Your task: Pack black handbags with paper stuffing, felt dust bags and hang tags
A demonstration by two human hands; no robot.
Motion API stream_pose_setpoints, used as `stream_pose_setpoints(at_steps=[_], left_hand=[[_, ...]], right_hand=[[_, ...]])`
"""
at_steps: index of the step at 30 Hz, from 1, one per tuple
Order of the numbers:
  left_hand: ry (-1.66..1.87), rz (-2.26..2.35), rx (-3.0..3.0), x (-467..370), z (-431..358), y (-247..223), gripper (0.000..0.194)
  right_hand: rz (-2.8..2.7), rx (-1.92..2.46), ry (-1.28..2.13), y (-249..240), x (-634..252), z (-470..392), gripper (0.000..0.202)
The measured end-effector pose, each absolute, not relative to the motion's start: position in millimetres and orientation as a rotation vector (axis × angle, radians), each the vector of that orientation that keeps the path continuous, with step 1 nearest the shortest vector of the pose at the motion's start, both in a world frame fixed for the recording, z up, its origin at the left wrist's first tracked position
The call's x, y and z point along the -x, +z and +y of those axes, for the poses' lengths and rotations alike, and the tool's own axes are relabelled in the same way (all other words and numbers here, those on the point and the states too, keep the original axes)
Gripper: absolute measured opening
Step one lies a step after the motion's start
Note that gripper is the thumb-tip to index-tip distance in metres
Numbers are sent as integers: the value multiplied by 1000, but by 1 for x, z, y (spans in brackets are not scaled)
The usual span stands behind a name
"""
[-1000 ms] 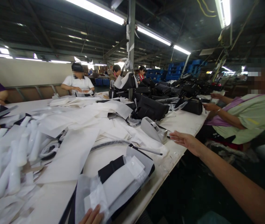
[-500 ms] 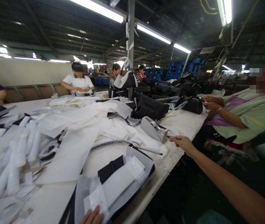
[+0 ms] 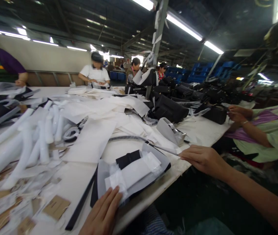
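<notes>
A black handbag (image 3: 128, 159) lies on the table near its front edge, with white tissue paper (image 3: 136, 173) and grey-white wrapping sheet on top. My left hand (image 3: 106, 209) rests on the near end of the bag, fingers stretched out over the tissue. The bag's strap (image 3: 163, 149), partly covered in clear film, arches over the far side of the bag. My right hand (image 3: 202, 160) pinches the strap's free end at the table edge, fingers pressed together. Another black strap end (image 3: 80, 202) trails toward me on the left.
White foam-like tubes (image 3: 48, 127) and brown card tags (image 3: 56, 207) lie on the left. White paper sheets (image 3: 92, 137) cover the middle. Black bags (image 3: 170, 109) are heaped behind, around a post (image 3: 159, 36). A co-worker's hands (image 3: 239, 114) work at the right; others sit across the table.
My right hand has come back toward the bag and now pinches the strap end, which lay apart from it before. My left hand reaches farther onto the tissue. The view has shifted left.
</notes>
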State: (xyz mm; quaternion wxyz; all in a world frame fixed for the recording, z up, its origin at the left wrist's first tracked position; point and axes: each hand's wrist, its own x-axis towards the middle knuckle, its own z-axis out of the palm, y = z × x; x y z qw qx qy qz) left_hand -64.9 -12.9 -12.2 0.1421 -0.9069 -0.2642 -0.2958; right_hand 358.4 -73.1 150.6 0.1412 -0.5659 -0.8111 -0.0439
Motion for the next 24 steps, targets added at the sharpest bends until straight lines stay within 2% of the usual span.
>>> stream_pose_setpoints(at_steps=[3, 8, 11, 17, 24], left_hand=[[-901, -976, 2623, 55, -30, -7, 43], [-1051, -1107, 2663, 47, -36, -2, 37], [-1090, -1110, 2681, 47, -36, 0, 36], [-1177, -1132, 2601, 44, -37, 7, 40], [-1228, -1124, 2549, 44, -32, 12, 40]], right_hand=[[-2521, 1270, 104, 172, -296, -58, 18], [-2591, 985, 880, 186, -210, -13, 13], [-2688, 905, 1051, 176, -180, 25, 17], [-3096, 902, 852, 143, -149, 89, 15], [-3454, 910, 463, 135, -118, 110, 14]])
